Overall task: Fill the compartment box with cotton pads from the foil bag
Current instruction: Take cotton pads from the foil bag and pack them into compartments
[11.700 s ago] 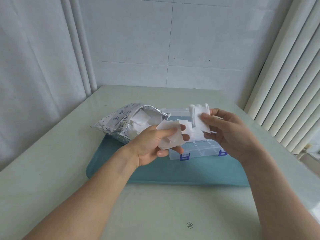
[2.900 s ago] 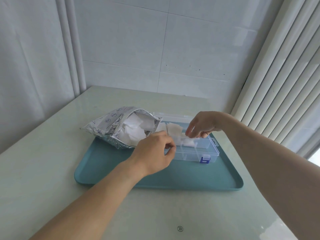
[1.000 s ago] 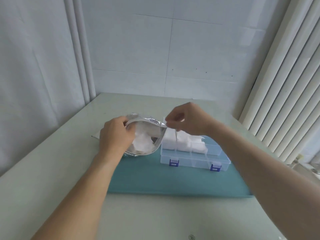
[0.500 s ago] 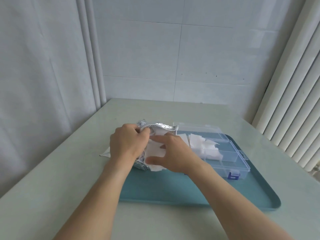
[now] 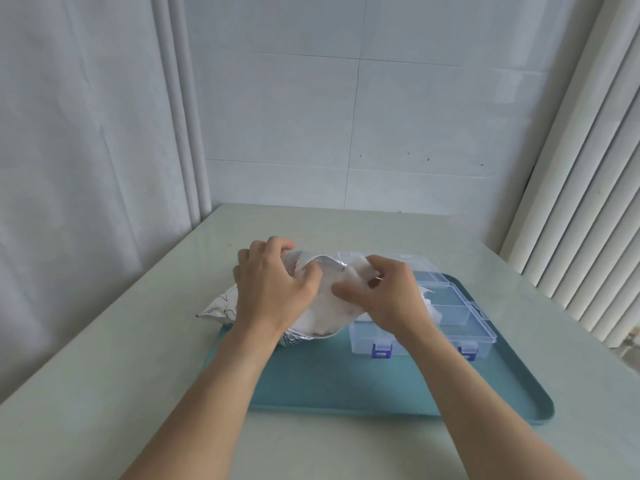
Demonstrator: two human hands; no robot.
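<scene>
The crinkled silver foil bag (image 5: 221, 306) has dark line-drawn print on its outer face, too small to read; no other legible writing anywhere. The clear plastic compartment box (image 5: 450, 317) w/ two blue latches (image 5: 381, 350) carries no label that can be made out.

Left hand (image 5: 273, 289) grips the bag's upper rim, fingers curled over the far edge, thumb on the near side, holding the mouth open twd the camera. Right hand (image 5: 391, 299) sits just right of it at the bag mouth, fingers curled and pinching a bunch of white cotton pads (image 5: 353, 277); its thumb lies across more soft white pads (image 5: 325, 313) filling the opening.

The box is directly under and right of the right hand, lid open twd the far side. The wrist covers its left compartments. A few white pads (image 5: 431, 308) show in cells just beside the wrist; the right-most cells look bare. Bag is left of the box, touching or overlapping its left end; exact contact hidden by the hands.

Both rest on a flat teal plastic tray (image 5: 346, 386) w/ rounded corners and a low rim; the bag's tail hangs off its left edge onto the pale glossy tabletop (image 5: 104, 393). Beyond: white tiled wall (image 5: 346, 133), white curtain (image 5: 86, 133) left of the hands, vertical blinds (image 5: 588, 202) to the right.
</scene>
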